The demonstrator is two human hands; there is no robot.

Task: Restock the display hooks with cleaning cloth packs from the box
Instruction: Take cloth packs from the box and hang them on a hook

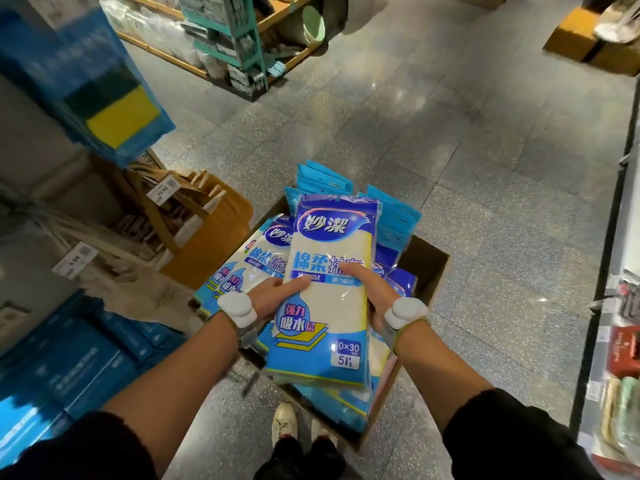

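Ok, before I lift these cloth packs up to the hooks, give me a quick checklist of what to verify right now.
1. Both hands on the cloth packs: ok, left hand and right hand grip the sides.
2. Packs clear of the box: ok, held above it.
3. Hang holes at the top visible: cannot tell.
4. Free display hook in sight: cannot tell, none in view.
5. More stock left in box: ok.

- You cannot see the fingers of your left hand; they lie behind the cloth pack.
- Your right hand shows only a thumb on the pack's front.
- The held pack covers most of the cardboard box and the packs beneath.
- The sponge packs hanging at upper left are blurred.
- The small print on the price tag is unreadable.
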